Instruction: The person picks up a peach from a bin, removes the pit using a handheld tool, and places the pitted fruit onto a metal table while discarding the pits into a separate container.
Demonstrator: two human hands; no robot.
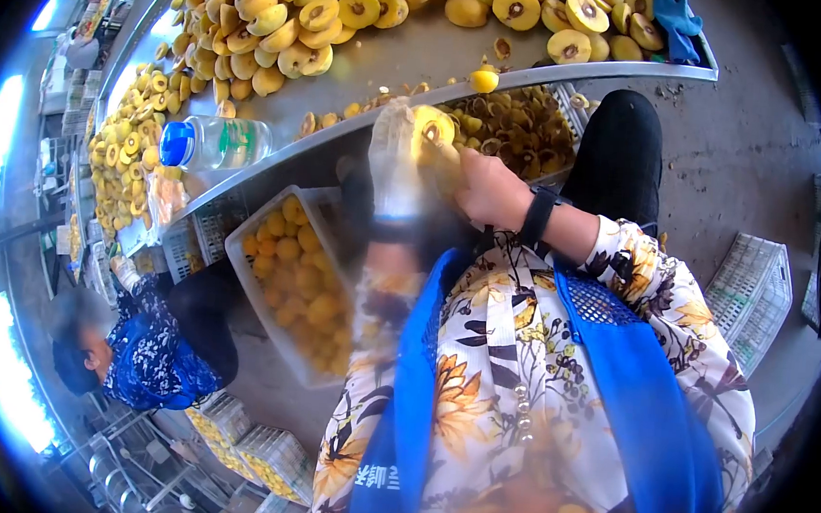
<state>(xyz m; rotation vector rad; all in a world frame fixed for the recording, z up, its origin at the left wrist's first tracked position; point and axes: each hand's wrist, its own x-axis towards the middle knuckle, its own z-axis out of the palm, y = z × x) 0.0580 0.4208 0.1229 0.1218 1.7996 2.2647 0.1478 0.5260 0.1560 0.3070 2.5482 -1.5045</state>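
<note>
Steel bench [421, 57] heaped with halved fruit [283, 27], water bottle [214, 142] lying upper left; at centre, gloved left hand [395, 167] grips one yellow fruit [433, 128], bare right hand [488, 191] fisted against it

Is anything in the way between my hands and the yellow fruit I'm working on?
Nothing visible. The gloved left hand holds the yellow fruit, and the bare right hand touches it from the other side.

Your metal table [421, 57] carries heaps of halved yellow fruit [288, 27], a water bottle [217, 142] lying on its side, and a blue cloth [675, 20].
</note>
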